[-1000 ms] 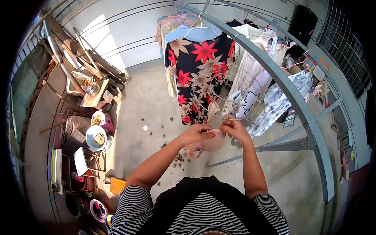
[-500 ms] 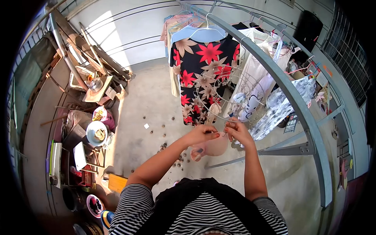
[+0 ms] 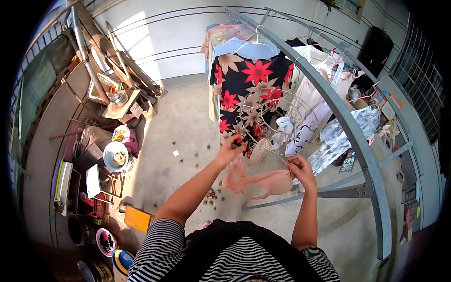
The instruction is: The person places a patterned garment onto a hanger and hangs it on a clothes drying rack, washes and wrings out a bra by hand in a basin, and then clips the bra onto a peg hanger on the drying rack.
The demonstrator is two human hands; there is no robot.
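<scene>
A pink bra (image 3: 272, 184) hangs spread out between my two hands. My left hand (image 3: 230, 150) is closed on its left end, in front of the floral dress. My right hand (image 3: 302, 171) pinches the bra's other end close to the rim of a round wire drying hanger (image 3: 277, 153). Whether a clip is in those fingers too is hard to make out. Small light items, among them a beige one (image 3: 259, 151), hang from the wire hanger. Just behind it is the black dress with red and beige flowers (image 3: 256, 73) on a white hanger.
A grey metal rack (image 3: 336, 96) arches over from the right, with white clothes (image 3: 305, 89) and a grey-white patterned garment (image 3: 345, 136) on it. Small round objects (image 3: 210, 197) lie on the concrete floor. Leftward stand a white basin (image 3: 115, 156), a yellow stool (image 3: 137, 218) and boards.
My hands have moved apart, the left one up and leftward, the right one rightward and slightly down. The bra, bunched before, is now stretched out between them.
</scene>
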